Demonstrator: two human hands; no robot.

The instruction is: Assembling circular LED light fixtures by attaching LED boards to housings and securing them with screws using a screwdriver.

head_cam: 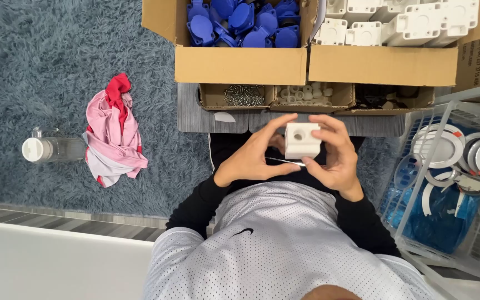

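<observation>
Head view: both hands up over the lap, clamped on a white square housing (302, 140) with a round hole in its top face. Left hand (254, 155) wraps its left side; right hand (335, 155) wraps the right side, and a thin metal tool (284, 161) runs under the block between the two hands. Can't tell which hand pinches it.

Step, my read: fitting or fastening something into the housing. Next move needs a steady block and the tool tip lined up.

Ahead: box of blue caps (240, 22), box of white housings (401, 22), small tray of screws (244, 95). Wire basket (445, 183) sits right.
</observation>
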